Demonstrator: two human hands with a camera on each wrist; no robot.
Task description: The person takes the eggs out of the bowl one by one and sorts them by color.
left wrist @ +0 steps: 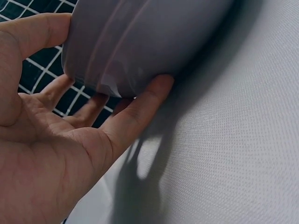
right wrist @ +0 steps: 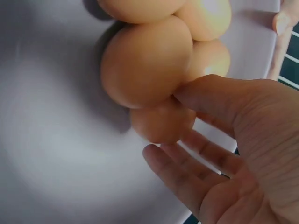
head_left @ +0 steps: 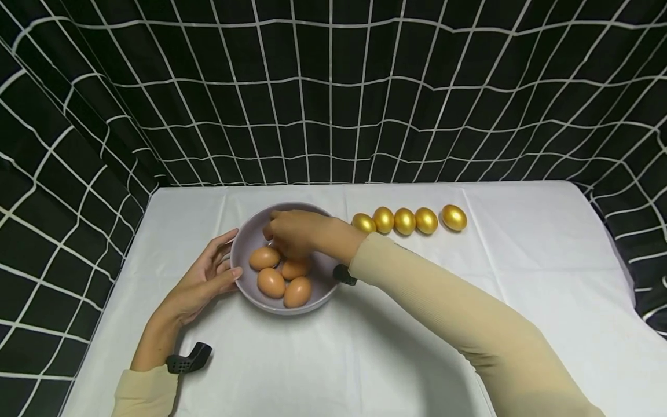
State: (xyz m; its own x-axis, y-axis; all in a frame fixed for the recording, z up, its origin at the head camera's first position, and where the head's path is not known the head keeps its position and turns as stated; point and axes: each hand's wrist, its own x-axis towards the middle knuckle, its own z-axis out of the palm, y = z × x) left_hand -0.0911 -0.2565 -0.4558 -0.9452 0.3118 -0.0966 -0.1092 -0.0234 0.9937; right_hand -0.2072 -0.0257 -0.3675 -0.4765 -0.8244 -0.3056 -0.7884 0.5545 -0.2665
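Observation:
A round greyish-purple bowl (head_left: pixel 245 237) stands on the white table with several brown eggs (head_left: pixel 271 282) grouped inside it. My left hand (head_left: pixel 200 284) holds the bowl's left side, its thumb and fingers spread along the wall, as the left wrist view shows on the bowl's outer face (left wrist: pixel 135 42). Reaching into the bowl from the right, my right hand (head_left: pixel 297 231) hides part of its inside. In the right wrist view the right hand (right wrist: pixel 233 154) has its thumb and fingers around one brown egg (right wrist: pixel 161 123), which lies against the other eggs (right wrist: pixel 147 60).
Several golden eggs (head_left: pixel 405 221) form a row on the table behind my right forearm, the rightmost golden egg (head_left: pixel 454 218) a little apart. White cloth covers the table (head_left: pixel 292 365). Black curtains (head_left: pixel 333 104) with a white grid enclose the back and sides.

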